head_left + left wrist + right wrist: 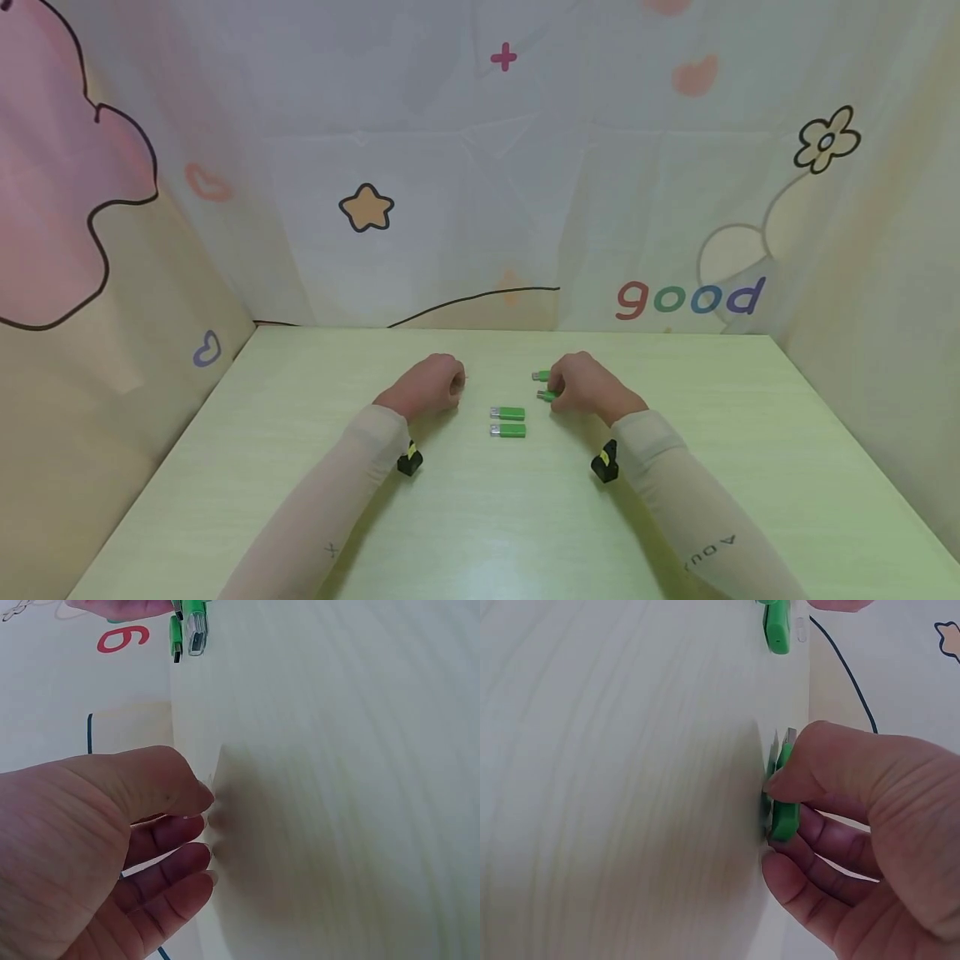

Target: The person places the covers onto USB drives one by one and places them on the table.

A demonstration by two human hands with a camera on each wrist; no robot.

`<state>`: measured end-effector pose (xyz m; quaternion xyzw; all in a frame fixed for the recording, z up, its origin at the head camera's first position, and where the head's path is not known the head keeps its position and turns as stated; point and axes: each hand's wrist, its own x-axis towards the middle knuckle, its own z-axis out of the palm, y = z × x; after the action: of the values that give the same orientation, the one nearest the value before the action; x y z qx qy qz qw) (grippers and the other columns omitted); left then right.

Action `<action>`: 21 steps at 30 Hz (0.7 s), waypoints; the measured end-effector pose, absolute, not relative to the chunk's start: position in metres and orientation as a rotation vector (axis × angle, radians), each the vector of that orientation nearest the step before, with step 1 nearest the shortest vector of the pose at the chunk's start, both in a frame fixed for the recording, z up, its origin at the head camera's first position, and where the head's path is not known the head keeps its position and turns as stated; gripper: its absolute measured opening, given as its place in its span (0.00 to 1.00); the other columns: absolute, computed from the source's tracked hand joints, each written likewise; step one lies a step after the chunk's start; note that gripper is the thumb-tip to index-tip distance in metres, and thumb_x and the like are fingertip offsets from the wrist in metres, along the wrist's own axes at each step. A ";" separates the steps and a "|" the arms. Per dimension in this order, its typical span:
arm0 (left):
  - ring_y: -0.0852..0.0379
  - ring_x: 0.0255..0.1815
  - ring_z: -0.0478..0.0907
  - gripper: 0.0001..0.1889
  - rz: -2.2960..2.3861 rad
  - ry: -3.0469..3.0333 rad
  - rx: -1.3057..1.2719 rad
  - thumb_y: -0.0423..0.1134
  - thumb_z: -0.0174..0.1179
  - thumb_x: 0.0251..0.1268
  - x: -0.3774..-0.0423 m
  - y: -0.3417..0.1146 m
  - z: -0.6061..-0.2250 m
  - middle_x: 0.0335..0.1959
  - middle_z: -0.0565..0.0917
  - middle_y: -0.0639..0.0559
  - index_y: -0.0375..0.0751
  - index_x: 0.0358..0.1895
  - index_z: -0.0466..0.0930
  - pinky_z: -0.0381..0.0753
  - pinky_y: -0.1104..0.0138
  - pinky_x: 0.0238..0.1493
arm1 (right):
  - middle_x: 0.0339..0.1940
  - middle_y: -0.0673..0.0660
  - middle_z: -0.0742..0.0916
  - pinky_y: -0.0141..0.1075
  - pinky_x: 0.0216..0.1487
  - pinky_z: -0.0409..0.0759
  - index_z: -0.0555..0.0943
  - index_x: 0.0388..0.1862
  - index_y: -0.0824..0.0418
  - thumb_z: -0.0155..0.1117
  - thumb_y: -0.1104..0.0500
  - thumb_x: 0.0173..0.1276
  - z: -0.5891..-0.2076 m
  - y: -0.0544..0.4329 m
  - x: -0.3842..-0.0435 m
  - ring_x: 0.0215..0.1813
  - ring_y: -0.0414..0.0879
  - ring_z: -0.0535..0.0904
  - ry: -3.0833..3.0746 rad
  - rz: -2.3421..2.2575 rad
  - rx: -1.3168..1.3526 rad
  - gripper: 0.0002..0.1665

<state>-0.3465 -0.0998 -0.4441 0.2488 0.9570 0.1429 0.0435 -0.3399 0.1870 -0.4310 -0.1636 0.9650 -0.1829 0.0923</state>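
My right hand (588, 387) pinches a green USB flash drive (547, 396) low over the table. Its thumb hides much of that drive. Beside it lies a second uncapped green drive (542, 376), also seen behind the thumb in the right wrist view. My left hand (112, 832) rests at the tabletop with loosely curled fingers, and I see nothing held. Close to it is a small clear piece, apparently a cap (802, 628). Between the hands lie two more green drives, one farther (512, 413) and one nearer (513, 431), with clear caps over their connectors.
The pale wooden table (480, 517) runs back to a printed cloth backdrop (450, 150), with cloth also at both sides. A small black wrist camera (409, 460) sits at the left cuff and another camera (604, 462) at the right cuff.
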 end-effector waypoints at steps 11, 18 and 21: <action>0.56 0.37 0.74 0.06 0.510 2.951 0.775 0.28 0.63 0.61 -0.342 -0.104 -0.440 0.37 0.84 0.51 0.39 0.40 0.84 0.80 0.63 0.45 | 0.36 0.51 0.88 0.43 0.53 0.81 0.87 0.35 0.56 0.77 0.64 0.56 -0.432 0.192 -0.339 0.41 0.46 0.79 2.868 -0.615 -0.507 0.09; 0.56 0.37 0.74 0.06 0.544 2.934 0.775 0.29 0.67 0.60 -0.337 -0.106 -0.433 0.36 0.83 0.52 0.38 0.40 0.84 0.80 0.63 0.46 | 0.37 0.52 0.88 0.43 0.52 0.82 0.88 0.36 0.57 0.78 0.64 0.57 -0.427 0.191 -0.333 0.41 0.45 0.80 2.867 -0.676 -0.528 0.09; 0.57 0.38 0.75 0.07 0.570 2.919 0.772 0.29 0.68 0.61 -0.335 -0.105 -0.433 0.36 0.83 0.52 0.38 0.42 0.84 0.81 0.64 0.46 | 0.37 0.52 0.88 0.41 0.51 0.83 0.88 0.37 0.57 0.78 0.63 0.57 -0.425 0.191 -0.329 0.40 0.44 0.80 2.855 -0.698 -0.530 0.09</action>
<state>-0.3350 -0.1053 -0.4331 0.2511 0.9494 0.1855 0.0343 -0.3290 0.1909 -0.4249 -0.1769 0.9531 -0.2330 0.0774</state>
